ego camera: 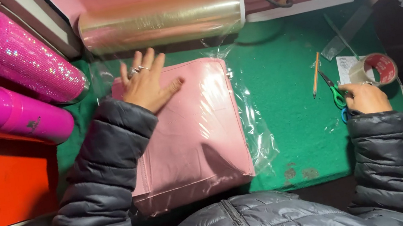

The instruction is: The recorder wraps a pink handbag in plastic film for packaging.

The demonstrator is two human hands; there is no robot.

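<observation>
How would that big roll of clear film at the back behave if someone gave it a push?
The roll of clear film lies on its side, so it would probably roll. A sheet drawn from it runs under the left hand over the pink box, which may hold it back. The loose film looks thin, floppy and likely slippery.
</observation>
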